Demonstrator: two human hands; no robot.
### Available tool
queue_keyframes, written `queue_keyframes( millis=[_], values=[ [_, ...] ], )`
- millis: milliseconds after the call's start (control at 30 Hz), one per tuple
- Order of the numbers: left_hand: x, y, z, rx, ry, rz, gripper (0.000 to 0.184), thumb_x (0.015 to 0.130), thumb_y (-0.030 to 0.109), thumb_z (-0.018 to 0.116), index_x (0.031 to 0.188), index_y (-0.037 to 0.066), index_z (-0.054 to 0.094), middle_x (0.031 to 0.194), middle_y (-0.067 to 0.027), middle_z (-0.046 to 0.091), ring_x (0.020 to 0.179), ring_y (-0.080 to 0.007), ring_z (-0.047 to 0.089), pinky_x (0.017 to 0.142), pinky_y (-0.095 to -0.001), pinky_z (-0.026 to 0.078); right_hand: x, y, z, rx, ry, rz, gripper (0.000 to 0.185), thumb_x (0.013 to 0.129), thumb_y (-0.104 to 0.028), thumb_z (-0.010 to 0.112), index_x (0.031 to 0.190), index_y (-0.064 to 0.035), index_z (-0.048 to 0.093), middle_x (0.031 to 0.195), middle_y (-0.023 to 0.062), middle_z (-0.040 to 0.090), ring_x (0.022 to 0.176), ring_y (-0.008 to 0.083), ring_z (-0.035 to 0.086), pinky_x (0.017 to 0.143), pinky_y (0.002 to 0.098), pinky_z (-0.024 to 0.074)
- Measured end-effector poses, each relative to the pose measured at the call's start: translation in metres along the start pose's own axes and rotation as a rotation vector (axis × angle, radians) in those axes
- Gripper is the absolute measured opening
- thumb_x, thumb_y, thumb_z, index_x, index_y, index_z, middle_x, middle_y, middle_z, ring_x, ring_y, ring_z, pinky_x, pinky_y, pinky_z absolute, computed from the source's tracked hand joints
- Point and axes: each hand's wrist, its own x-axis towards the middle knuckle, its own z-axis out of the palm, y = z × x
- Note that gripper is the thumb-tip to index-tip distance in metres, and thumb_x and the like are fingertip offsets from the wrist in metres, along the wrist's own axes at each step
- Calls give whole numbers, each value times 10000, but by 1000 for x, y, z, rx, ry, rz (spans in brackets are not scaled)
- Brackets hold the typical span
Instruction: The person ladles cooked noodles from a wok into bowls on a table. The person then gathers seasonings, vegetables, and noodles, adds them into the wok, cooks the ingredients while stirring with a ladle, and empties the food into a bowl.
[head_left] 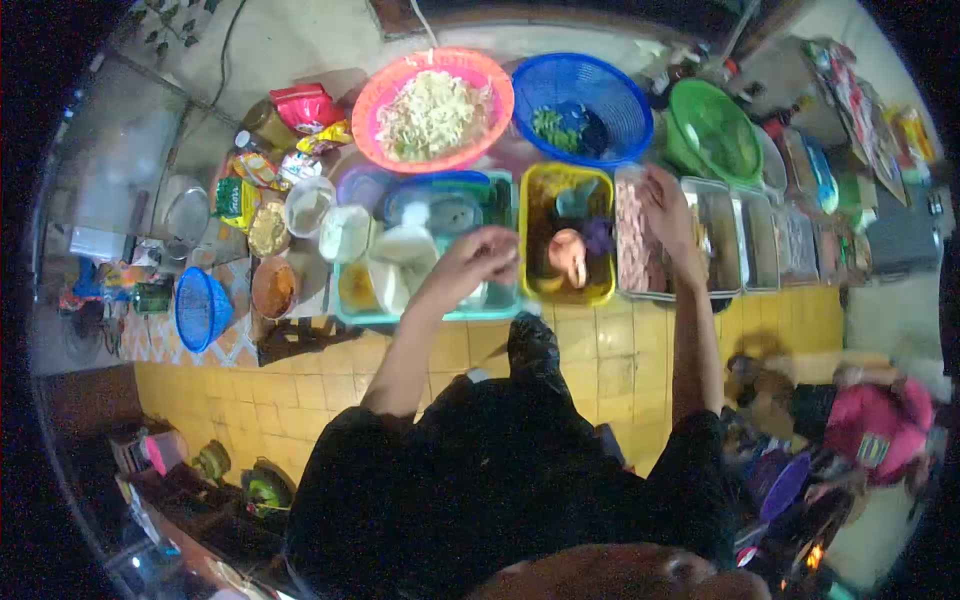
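My left hand [485, 257] hovers over the right part of a teal tray [430, 319], fingers loosely bent and apart, with nothing visible in them. White tubs [400, 262] stand in that tray to its left. My right hand [668, 212] reaches over a long container of pale pink pieces [636, 240]; its fingers are blurred, so I cannot tell whether they grip anything. Between the hands sits a yellow-rimmed tub [527, 215] with dark contents, a pinkish item [568, 255] and a purple item [598, 236].
Behind stand a pink colander [368, 125] of pale shreds, a blue basket [625, 85] with green leaves, and a green basket [705, 120]. Bowls and packets fill the left side. Another person in a pink top [880, 430] is at lower right, near a small flame [815, 555].
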Motion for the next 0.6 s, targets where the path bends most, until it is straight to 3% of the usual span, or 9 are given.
queue_keyframes(
  millis=[100,167,200,267,300,367,400,500,600],
  values=[
    [110,1,2,-121,274,64,293,915,185,586,1153,26,524,991,-92,608,790,-167,614,689,-313,518,109,72,54,-240,-138,19,403,817,-248,638,1170,-64,574,1087,192,626,1001,354,602,800,402,505],
    [179,-3,3,-4,467,-81,401,883,239,630,1186,22,479,1078,-118,582,854,-201,611,760,-346,519,157,166,118,-469,-163,-251,302,850,-261,578,1092,-83,613,1059,204,630,992,393,584,791,412,513],
    [211,-18,-6,-3,482,-91,401,883,239,630,1186,22,479,1078,-118,582,854,-201,611,760,-346,519,170,162,127,-456,-176,-252,302,850,-261,578,1092,-83,613,1059,204,630,992,393,584,791,412,513],
    [256,-51,-20,527,601,-18,590,842,279,662,1288,12,384,1179,-169,542,1010,-305,588,898,-403,481,182,160,152,-503,-323,-230,304,850,-258,571,1090,-76,614,1055,204,631,993,392,585,799,413,509],
    [266,-53,-15,531,613,-33,590,842,279,662,1288,12,384,1179,-169,542,1010,-305,588,898,-403,481,185,158,164,-521,-385,-233,305,850,-257,568,1088,-73,615,1054,204,632,993,391,586,803,413,507],
    [271,-53,-1,800,835,300,759,830,276,652,1397,10,222,1299,-240,454,1135,-397,509,989,-429,405,189,153,191,-538,-493,-245,307,851,-254,561,1086,-65,617,1051,204,634,993,390,587,811,414,503],
    [261,-26,2,552,637,-21,851,828,233,638,1444,17,91,1367,-296,360,1189,-449,454,1009,-454,377,190,147,206,-540,-534,-264,308,851,-253,558,1085,-62,618,1049,204,634,994,389,588,815,414,502],
    [273,-47,-3,782,720,-2,876,831,216,626,1454,35,37,1393,-313,309,1208,-467,424,1010,-468,370,192,135,241,-555,-628,-305,312,851,-249,548,1081,-51,620,1044,205,636,994,387,590,827,415,496],
    [269,-34,5,676,684,-75,864,837,227,614,1447,11,42,1399,-313,297,1210,-477,416,1015,-498,352,192,141,239,-549,-677,-317,317,851,-244,537,1077,-40,623,1039,205,638,995,385,592,839,416,491]
  ],
)
